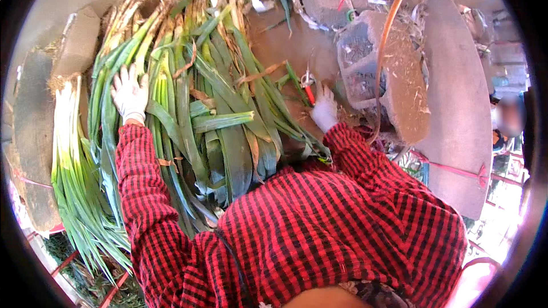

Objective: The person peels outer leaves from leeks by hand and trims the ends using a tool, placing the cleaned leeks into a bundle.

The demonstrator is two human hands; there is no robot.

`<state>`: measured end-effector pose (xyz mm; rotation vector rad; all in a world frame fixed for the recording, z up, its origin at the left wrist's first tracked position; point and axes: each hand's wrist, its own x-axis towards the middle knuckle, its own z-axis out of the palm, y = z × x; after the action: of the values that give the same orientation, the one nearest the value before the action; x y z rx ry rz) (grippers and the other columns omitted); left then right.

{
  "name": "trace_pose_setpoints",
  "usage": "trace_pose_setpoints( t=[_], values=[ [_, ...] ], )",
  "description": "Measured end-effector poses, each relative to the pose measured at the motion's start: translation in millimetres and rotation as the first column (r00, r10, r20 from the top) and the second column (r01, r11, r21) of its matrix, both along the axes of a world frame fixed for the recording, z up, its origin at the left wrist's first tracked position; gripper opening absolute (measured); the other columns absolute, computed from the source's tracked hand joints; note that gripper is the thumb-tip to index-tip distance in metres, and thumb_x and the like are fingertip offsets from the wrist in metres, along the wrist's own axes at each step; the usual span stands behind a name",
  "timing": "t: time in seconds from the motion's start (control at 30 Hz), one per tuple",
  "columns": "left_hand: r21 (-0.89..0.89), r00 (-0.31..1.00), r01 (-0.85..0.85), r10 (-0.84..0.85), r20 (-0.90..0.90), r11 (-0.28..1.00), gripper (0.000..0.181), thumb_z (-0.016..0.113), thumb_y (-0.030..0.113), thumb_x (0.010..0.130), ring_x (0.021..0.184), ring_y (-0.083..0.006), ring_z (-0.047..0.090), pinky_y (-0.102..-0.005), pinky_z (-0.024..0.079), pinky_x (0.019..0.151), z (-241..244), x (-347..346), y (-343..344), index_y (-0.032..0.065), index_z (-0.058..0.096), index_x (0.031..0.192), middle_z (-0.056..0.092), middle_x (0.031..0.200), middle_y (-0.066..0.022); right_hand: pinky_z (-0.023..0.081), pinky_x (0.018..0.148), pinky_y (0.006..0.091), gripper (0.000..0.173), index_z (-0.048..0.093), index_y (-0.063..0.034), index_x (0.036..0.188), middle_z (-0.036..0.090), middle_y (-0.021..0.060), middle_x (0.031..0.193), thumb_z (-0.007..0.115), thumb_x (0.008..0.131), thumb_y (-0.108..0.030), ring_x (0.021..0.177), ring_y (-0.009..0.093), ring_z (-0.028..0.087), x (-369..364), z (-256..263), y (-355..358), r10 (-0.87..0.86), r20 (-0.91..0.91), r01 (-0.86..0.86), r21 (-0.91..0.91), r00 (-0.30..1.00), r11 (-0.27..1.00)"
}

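Observation:
My left hand [130, 94], in a white glove, lies spread over the leaves of a big heap of long green onions [222, 145]. Their roots point away from me, and many outer leaves are brown and dry. In my right hand [324, 107], also gloved, is a red-handled tool [308, 90] with a thin metal nozzle, which looks like an air blow gun. Its tip points away from me beside the heap. To the left of the heap lies a separate bunch of green onions [68, 111] with clean white stalks and roots.
An orange hose [387, 30] arcs down on the right towards my right forearm. Behind it stands a dirt-covered hollow block [402, 81]. Cardboard [458, 107] curves along the right side. Loose peelings [306, 15] lie at the back. A person [509, 115] is at the far right.

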<state>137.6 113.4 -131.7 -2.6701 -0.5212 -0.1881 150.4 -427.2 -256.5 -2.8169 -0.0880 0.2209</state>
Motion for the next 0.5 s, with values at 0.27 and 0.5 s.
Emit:
trace_pose_setpoints(
  t=[0.27, 0.5],
  values=[
    [-0.263, 0.99, 0.13, -0.142, -0.027, 0.956, 0.053, 0.058, 0.043, 0.089, 0.136, -0.0361, 0.039, -0.0562, 0.036, 0.108, 14.0, -6.9, -6.5, 0.0164, 0.053, 0.134, 0.048, 0.143, -0.0073, 0.042, 0.105, 0.0483, 0.095, 0.033, -0.0068, 0.147, 0.041, 0.0234, 0.143, 0.085, 0.069, -0.022, 0.127, 0.045, 0.044, 2.5, -3.1, -38.4, 0.083, -0.053, -0.07, 0.209, 0.995, 0.975],
    [-0.483, 0.891, 0.454, -0.376, 0.255, 0.749, 0.048, 0.065, 0.043, 0.086, 0.119, -0.0371, 0.054, -0.0503, 0.043, 0.1, 54.0, -37.8, -140.1, 0.0094, 0.061, 0.121, 0.06, 0.129, -0.016, 0.048, 0.098, 0.0463, 0.078, 0.042, 0.0057, 0.133, 0.049, 0.0216, 0.125, 0.079, 0.072, -0.024, 0.121, 0.038, 0.048, 4.4, -9.3, -21.1, 0.087, -0.144, -0.104, -0.114, 0.986, 0.988]
  ],
)
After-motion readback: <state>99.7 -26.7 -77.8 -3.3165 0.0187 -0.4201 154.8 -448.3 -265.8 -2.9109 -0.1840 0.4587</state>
